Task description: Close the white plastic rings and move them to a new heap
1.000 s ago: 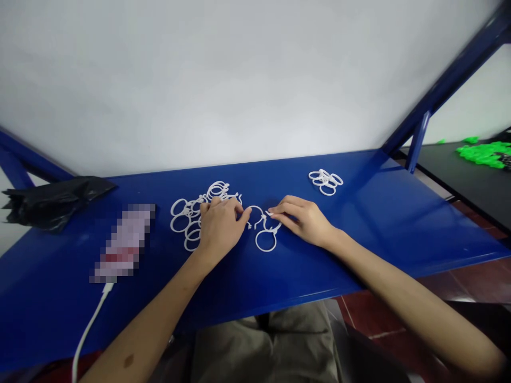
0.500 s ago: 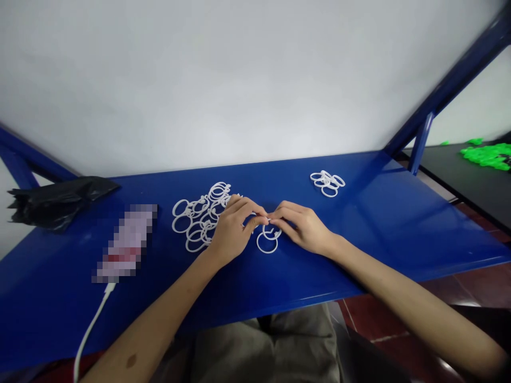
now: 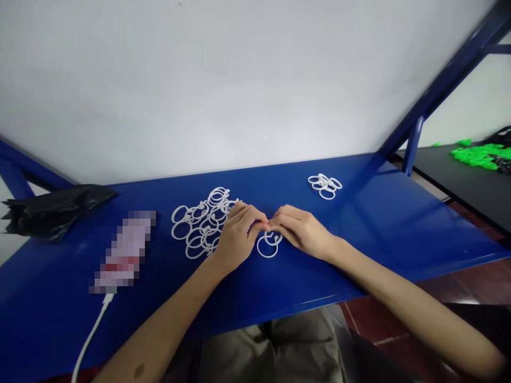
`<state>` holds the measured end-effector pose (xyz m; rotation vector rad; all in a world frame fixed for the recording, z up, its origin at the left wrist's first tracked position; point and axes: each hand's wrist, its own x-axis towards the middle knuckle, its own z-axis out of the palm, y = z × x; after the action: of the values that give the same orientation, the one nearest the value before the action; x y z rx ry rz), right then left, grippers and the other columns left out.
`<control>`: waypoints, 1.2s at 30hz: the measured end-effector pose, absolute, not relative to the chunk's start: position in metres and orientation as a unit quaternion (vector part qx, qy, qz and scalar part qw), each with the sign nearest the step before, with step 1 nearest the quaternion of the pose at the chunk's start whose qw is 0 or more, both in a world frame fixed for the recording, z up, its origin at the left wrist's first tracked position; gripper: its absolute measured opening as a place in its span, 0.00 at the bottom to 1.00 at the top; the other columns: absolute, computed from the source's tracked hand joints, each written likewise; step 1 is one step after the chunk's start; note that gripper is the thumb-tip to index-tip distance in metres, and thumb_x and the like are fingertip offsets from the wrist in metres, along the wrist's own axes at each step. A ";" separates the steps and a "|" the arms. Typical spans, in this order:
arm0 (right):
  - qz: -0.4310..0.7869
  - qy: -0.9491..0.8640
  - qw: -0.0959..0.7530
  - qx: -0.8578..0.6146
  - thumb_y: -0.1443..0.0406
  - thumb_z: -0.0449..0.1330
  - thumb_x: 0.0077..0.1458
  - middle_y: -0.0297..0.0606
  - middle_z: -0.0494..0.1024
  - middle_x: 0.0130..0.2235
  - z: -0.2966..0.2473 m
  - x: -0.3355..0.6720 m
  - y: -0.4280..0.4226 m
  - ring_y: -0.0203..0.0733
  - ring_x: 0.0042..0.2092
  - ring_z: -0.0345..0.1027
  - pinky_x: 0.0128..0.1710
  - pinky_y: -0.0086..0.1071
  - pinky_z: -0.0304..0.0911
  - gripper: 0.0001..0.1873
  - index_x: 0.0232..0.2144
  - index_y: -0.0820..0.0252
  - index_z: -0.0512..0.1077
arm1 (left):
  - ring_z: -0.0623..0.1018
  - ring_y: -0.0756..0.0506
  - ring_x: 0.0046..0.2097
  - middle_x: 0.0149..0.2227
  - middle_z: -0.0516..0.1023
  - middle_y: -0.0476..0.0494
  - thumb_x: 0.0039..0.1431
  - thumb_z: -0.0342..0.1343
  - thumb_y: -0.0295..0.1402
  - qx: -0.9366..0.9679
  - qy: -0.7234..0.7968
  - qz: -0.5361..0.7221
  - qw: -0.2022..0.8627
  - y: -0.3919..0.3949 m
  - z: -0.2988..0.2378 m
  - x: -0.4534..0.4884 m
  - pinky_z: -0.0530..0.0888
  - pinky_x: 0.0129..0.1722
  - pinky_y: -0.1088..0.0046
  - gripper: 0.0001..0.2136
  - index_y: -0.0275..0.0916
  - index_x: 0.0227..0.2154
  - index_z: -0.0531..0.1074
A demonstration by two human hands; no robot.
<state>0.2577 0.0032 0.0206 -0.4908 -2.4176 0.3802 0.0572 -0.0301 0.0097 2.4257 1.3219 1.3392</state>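
Note:
My left hand (image 3: 238,234) and my right hand (image 3: 302,230) meet fingertip to fingertip over the blue table (image 3: 359,239). Both pinch the same white plastic ring (image 3: 268,246), which lies partly on the table below the fingers. A loose pile of white rings (image 3: 199,226) lies just left of my left hand. A small cluster of white rings (image 3: 325,185) sits apart at the back right.
A crumpled black plastic bag (image 3: 51,208) lies at the far left. A blurred flat object (image 3: 124,251) with a white cable (image 3: 90,335) rests near the front left. A blue frame post (image 3: 413,144) rises at the right, with a black table bearing green parts (image 3: 477,155) beyond.
My left hand left the ring pile and moved right, meeting my right hand on the ring. The two hands now pinch it together.

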 end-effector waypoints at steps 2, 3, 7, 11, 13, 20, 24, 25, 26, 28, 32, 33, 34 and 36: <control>0.112 -0.904 0.340 -0.233 0.64 0.51 0.69 0.42 0.77 0.39 0.022 0.264 0.011 0.42 0.40 0.71 0.39 0.36 0.70 0.10 0.42 0.58 0.73 | 0.73 0.45 0.39 0.32 0.77 0.49 0.66 0.56 0.33 0.795 0.441 0.417 0.017 -0.027 0.009 0.055 0.72 0.44 0.65 0.02 0.43 0.36 0.70; 0.087 -0.890 0.360 -0.267 0.64 0.52 0.69 0.41 0.77 0.38 0.023 0.270 0.018 0.42 0.39 0.72 0.39 0.37 0.70 0.10 0.42 0.58 0.73 | 0.74 0.44 0.41 0.33 0.77 0.48 0.66 0.56 0.33 0.798 0.449 0.401 0.010 -0.026 0.009 0.054 0.71 0.45 0.64 0.02 0.42 0.39 0.71; -0.032 -0.793 0.422 -0.438 0.62 0.58 0.65 0.41 0.76 0.36 0.026 0.317 0.051 0.41 0.34 0.70 0.36 0.37 0.67 0.08 0.37 0.58 0.76 | 0.74 0.43 0.46 0.40 0.78 0.45 0.66 0.52 0.30 0.828 0.461 0.319 0.010 -0.027 0.011 0.047 0.69 0.53 0.58 0.05 0.42 0.41 0.72; -0.059 -0.744 0.374 -0.551 0.64 0.61 0.60 0.43 0.76 0.34 0.022 0.369 0.081 0.41 0.31 0.68 0.34 0.37 0.66 0.08 0.31 0.61 0.77 | 0.72 0.40 0.50 0.44 0.77 0.44 0.60 0.49 0.21 0.845 0.471 0.250 0.023 -0.029 0.011 0.038 0.68 0.54 0.57 0.13 0.43 0.42 0.73; -0.048 -0.740 0.351 -0.572 0.65 0.61 0.58 0.43 0.76 0.34 0.017 0.382 0.088 0.41 0.32 0.69 0.35 0.37 0.66 0.07 0.31 0.62 0.77 | 0.70 0.40 0.51 0.45 0.76 0.44 0.56 0.48 0.19 0.848 0.478 0.225 0.029 -0.028 0.011 0.034 0.67 0.55 0.56 0.17 0.43 0.43 0.73; -0.004 -0.761 0.247 -0.600 0.64 0.62 0.56 0.41 0.78 0.36 0.013 0.380 0.084 0.40 0.32 0.71 0.35 0.34 0.64 0.06 0.32 0.61 0.78 | 0.69 0.39 0.52 0.46 0.73 0.44 0.51 0.50 0.21 0.850 0.493 0.183 0.046 -0.030 0.013 0.028 0.64 0.57 0.53 0.19 0.44 0.45 0.73; -0.029 -0.734 0.210 -0.646 0.62 0.63 0.55 0.39 0.79 0.40 0.021 0.375 0.076 0.43 0.35 0.71 0.32 0.33 0.60 0.07 0.36 0.55 0.79 | 0.68 0.39 0.52 0.47 0.73 0.43 0.54 0.50 0.23 0.853 0.499 0.147 0.045 -0.031 0.016 0.029 0.64 0.57 0.54 0.17 0.42 0.46 0.73; -0.033 -0.728 0.203 -0.654 0.62 0.63 0.55 0.39 0.79 0.41 0.022 0.374 0.074 0.43 0.36 0.71 0.31 0.33 0.59 0.07 0.37 0.54 0.79 | 0.68 0.39 0.52 0.47 0.73 0.43 0.55 0.50 0.24 0.853 0.501 0.141 0.044 -0.031 0.016 0.029 0.64 0.56 0.54 0.16 0.42 0.45 0.73; -0.035 -0.725 0.198 -0.659 0.62 0.63 0.55 0.39 0.79 0.41 0.024 0.374 0.073 0.44 0.36 0.71 0.31 0.33 0.58 0.08 0.38 0.54 0.79 | 0.68 0.39 0.52 0.46 0.73 0.43 0.57 0.50 0.25 0.853 0.502 0.137 0.043 -0.031 0.015 0.029 0.64 0.56 0.54 0.14 0.42 0.45 0.73; -0.037 -0.726 0.200 -0.657 0.64 0.61 0.56 0.40 0.79 0.42 0.025 0.372 0.071 0.45 0.36 0.71 0.31 0.34 0.58 0.09 0.39 0.55 0.79 | 0.68 0.39 0.51 0.45 0.74 0.43 0.59 0.51 0.27 0.852 0.504 0.135 0.038 -0.030 0.014 0.029 0.65 0.54 0.54 0.11 0.41 0.43 0.73; -0.038 -0.728 0.247 -0.638 0.67 0.58 0.58 0.41 0.78 0.42 0.026 0.367 0.070 0.43 0.35 0.71 0.34 0.35 0.62 0.10 0.39 0.57 0.78 | 0.69 0.39 0.48 0.41 0.75 0.44 0.65 0.51 0.31 0.851 0.502 0.152 0.019 -0.027 0.008 0.029 0.65 0.52 0.55 0.06 0.41 0.38 0.73; -0.039 -0.728 0.259 -0.634 0.67 0.57 0.58 0.42 0.78 0.42 0.026 0.365 0.069 0.43 0.34 0.71 0.35 0.36 0.63 0.10 0.39 0.57 0.78 | 0.69 0.40 0.47 0.40 0.75 0.45 0.66 0.51 0.32 0.850 0.502 0.158 0.016 -0.027 0.007 0.029 0.66 0.52 0.56 0.06 0.41 0.37 0.72; -0.040 -0.728 0.269 -0.629 0.67 0.57 0.59 0.42 0.78 0.41 0.026 0.363 0.069 0.43 0.34 0.71 0.35 0.37 0.63 0.09 0.38 0.58 0.78 | 0.70 0.40 0.47 0.39 0.76 0.45 0.66 0.51 0.32 0.849 0.502 0.165 0.013 -0.026 0.006 0.029 0.66 0.51 0.56 0.06 0.41 0.36 0.72; -0.042 -0.734 0.294 -0.611 0.65 0.57 0.60 0.43 0.78 0.40 0.026 0.355 0.068 0.44 0.35 0.71 0.37 0.38 0.65 0.09 0.38 0.59 0.77 | 0.71 0.40 0.46 0.37 0.76 0.46 0.66 0.51 0.31 0.843 0.503 0.188 0.014 -0.025 0.006 0.031 0.67 0.51 0.56 0.06 0.41 0.34 0.71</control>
<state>0.3552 0.0679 0.0255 -1.6277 -1.9530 -0.1112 0.0306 -0.0249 0.0061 2.6264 1.5683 0.5856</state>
